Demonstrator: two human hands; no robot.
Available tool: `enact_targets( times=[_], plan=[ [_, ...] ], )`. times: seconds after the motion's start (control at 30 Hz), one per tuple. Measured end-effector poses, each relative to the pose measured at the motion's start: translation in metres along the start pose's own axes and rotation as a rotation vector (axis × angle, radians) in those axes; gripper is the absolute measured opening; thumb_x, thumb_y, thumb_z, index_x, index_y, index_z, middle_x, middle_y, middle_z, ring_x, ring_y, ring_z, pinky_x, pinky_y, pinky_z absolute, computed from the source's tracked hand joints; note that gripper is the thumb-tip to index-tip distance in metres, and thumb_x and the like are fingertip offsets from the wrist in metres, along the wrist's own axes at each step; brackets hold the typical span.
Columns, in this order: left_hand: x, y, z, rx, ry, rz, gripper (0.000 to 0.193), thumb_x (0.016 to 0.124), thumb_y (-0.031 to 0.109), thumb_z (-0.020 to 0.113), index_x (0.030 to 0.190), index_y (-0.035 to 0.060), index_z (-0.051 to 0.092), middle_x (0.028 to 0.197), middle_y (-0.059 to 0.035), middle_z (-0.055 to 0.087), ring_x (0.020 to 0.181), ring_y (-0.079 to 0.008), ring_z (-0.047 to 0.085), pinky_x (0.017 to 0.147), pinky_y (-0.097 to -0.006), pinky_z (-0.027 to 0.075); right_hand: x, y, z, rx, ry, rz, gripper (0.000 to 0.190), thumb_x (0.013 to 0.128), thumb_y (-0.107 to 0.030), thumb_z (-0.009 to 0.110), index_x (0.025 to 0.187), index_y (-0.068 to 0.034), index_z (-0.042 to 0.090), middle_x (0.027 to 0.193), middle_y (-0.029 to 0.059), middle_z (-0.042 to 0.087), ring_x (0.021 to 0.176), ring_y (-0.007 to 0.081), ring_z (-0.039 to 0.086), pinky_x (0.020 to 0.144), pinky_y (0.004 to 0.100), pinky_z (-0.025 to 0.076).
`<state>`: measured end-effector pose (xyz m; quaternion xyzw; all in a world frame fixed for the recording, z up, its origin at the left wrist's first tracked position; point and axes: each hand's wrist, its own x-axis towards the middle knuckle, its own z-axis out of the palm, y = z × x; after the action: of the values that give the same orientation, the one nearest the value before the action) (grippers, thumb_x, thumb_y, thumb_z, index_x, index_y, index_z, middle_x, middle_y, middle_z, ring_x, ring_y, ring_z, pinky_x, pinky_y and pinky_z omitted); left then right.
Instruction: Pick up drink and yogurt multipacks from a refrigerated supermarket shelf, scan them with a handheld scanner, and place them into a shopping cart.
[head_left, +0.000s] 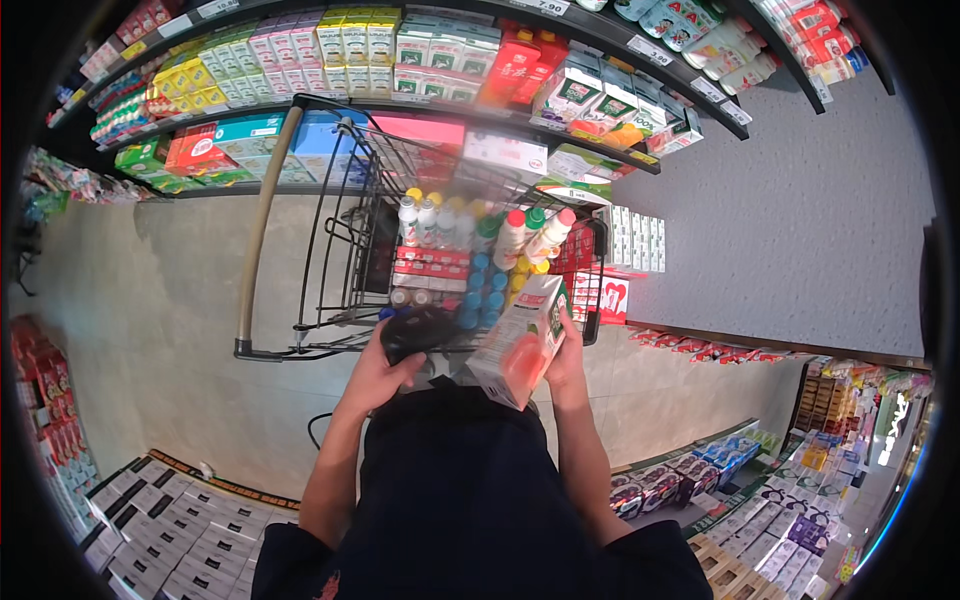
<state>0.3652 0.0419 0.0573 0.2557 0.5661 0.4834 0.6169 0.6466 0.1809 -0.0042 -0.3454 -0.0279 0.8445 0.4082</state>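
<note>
My left hand (382, 375) is closed around a black handheld device (420, 330), seen from above; its exact kind I cannot tell. My right hand (566, 356) grips a tall drink carton (521, 341) with a peach-like fruit picture, tilted over the near side of a black wire shopping cart (322, 349). Inside the cart stand white bottles with yellow caps (427, 221), blue-capped bottles (480, 292) and red-capped bottles (512, 236). Red-and-white packs (431, 262) lie between them. The carton and device hide part of the cart's near side.
Ahead, dark shelves (585, 22) hold boxed drinks (356, 45) and bottles, with price tags along their edges. The cart's beige handle (262, 225) is at left. Stacked white cartons (187, 525) stand behind me at left, and boxed goods (780, 517) at right. Grey tiled floor (172, 300) surrounds the cart.
</note>
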Motion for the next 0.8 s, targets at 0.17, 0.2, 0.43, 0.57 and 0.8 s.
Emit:
enact_targets(
  times=[0.17,0.2,0.43,0.57,0.8],
  plan=[
    [-0.003,0.003,-0.006,0.026,0.029,0.018,0.047,0.085,-0.002,0.062,0.126,0.0016,0.04,0.089,-0.0053,0.059,0.059,-0.0082,0.055,0.054,-0.0233,0.047,-0.004,-0.004,0.028,-0.215,0.128,-0.122,0.042,0.092,-0.023,0.056,0.128,-0.003,0.049,0.118,0.0129,0.061,0.106,0.0258,0.06,0.092,0.0398,0.048],
    [-0.004,0.001,-0.007,0.028,0.029,0.018,0.047,0.085,-0.002,0.062,0.126,0.0016,0.04,0.089,-0.0053,0.059,0.059,-0.0082,0.055,0.054,-0.0233,0.047,-0.003,-0.005,0.029,-0.293,0.132,-0.17,0.041,0.092,-0.022,0.056,0.128,-0.002,0.049,0.117,0.0123,0.061,0.105,0.0248,0.06,0.091,0.0395,0.048],
    [-0.008,-0.003,-0.005,0.156,-0.054,0.03,0.066,0.08,0.008,0.071,0.135,0.002,0.035,0.11,-0.0113,0.059,0.085,-0.0185,0.061,0.075,-0.0293,0.05,-0.004,0.006,0.035,-0.502,0.151,-0.299,0.037,0.093,-0.016,0.056,0.125,0.002,0.049,0.115,0.012,0.062,0.101,0.02,0.062,0.087,0.0339,0.05],
    [-0.007,0.009,0.004,0.288,-0.103,0.149,0.066,0.078,0.009,0.072,0.134,0.0026,0.037,0.119,-0.0163,0.059,0.114,-0.0265,0.057,0.096,-0.0356,0.043,-0.005,0.015,0.039,-0.425,0.185,-0.327,0.035,0.091,-0.013,0.06,0.123,-0.003,0.051,0.109,0.0073,0.063,0.094,0.0161,0.064,0.078,0.0301,0.054],
    [-0.009,0.016,0.013,0.376,-0.164,0.166,0.068,0.078,0.012,0.072,0.136,0.0076,0.037,0.116,-0.0198,0.06,0.11,-0.0348,0.059,0.091,-0.0385,0.047,0.0,0.033,0.039,-0.375,0.382,-0.392,0.031,0.092,-0.012,0.059,0.121,-0.003,0.053,0.109,0.0078,0.064,0.093,0.0183,0.065,0.076,0.0313,0.054]
  ],
)
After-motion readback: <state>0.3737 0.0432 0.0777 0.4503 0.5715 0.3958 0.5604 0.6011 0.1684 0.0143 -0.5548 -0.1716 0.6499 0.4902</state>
